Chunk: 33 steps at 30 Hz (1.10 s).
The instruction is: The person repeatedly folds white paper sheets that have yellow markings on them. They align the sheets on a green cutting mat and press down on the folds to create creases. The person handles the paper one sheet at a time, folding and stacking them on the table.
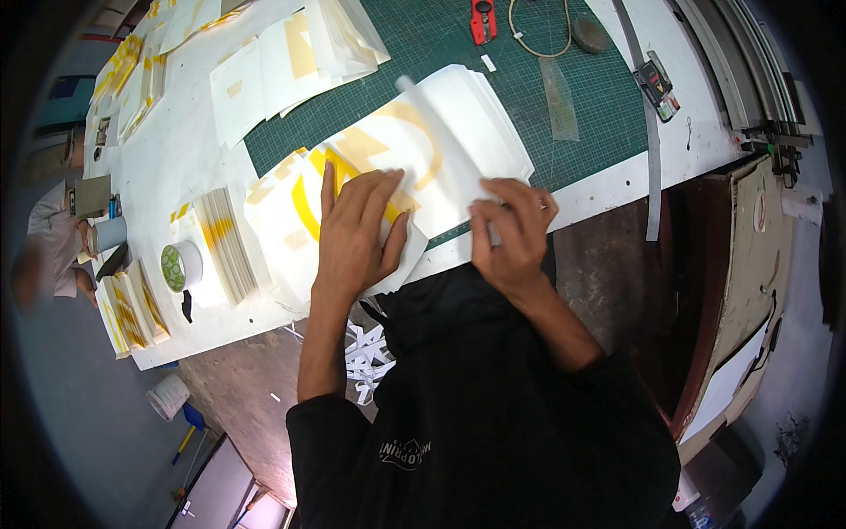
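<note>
My left hand (357, 225) lies with its fingers stretched out on white sheets (300, 216) printed in yellow and pale orange, near the table's front edge. To its right is a stack of white sheets (495, 132) on the green cutting mat. Its top sheet (445, 145) is curled up and a faint print shows through. My right hand (511, 234) is closed, with bent fingers pinching the near edge of this sheet. The fingertips and the sheet's edge are partly blurred.
A red cutter (483, 22), a looped cord (539, 48) and a steel ruler (653, 167) lie beyond and right. At left stand a round tub (182, 266), a bundle of folded prints (231, 247) and further paper piles (339, 44). White paper strips (368, 357) lie below the table edge.
</note>
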Tool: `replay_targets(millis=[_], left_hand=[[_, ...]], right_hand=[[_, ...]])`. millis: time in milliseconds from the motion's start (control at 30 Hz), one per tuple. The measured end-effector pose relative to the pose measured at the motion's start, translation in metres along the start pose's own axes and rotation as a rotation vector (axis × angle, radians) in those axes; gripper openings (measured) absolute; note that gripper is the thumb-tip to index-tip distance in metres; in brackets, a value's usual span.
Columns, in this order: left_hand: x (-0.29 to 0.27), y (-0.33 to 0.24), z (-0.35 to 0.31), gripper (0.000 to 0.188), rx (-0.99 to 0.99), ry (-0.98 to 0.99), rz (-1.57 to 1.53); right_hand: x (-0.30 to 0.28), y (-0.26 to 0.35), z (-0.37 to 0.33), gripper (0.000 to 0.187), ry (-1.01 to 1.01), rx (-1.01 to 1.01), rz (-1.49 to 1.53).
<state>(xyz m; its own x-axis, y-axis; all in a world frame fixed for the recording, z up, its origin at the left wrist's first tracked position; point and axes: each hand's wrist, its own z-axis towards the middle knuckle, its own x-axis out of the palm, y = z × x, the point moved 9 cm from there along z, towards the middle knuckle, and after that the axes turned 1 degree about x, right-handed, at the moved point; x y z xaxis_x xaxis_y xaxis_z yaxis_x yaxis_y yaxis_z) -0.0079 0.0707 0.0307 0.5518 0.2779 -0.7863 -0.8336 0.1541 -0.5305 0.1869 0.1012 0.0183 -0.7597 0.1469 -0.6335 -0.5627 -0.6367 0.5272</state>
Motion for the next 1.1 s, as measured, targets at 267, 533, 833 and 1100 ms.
replay_targets(millis=[267, 533, 833, 1100], left_hand=[[0.007, -0.007, -0.006, 0.041, 0.125, 0.103, 0.144], [0.011, -0.005, -0.006, 0.028, 0.142, 0.063, 0.164], [0.012, -0.006, -0.005, 0.029, 0.122, 0.072, 0.178], [0.015, -0.006, -0.005, 0.032, 0.129, 0.078, 0.187]], right_hand=[[0.022, 0.037, -0.017, 0.013, 0.207, -0.145, 0.069], [-0.011, -0.001, -0.026, 0.029, -0.006, -0.009, 0.051], [0.006, -0.024, -0.005, 0.039, 0.04, 0.137, -0.06], [0.009, -0.038, -0.008, 0.037, 0.081, 0.227, 0.025]])
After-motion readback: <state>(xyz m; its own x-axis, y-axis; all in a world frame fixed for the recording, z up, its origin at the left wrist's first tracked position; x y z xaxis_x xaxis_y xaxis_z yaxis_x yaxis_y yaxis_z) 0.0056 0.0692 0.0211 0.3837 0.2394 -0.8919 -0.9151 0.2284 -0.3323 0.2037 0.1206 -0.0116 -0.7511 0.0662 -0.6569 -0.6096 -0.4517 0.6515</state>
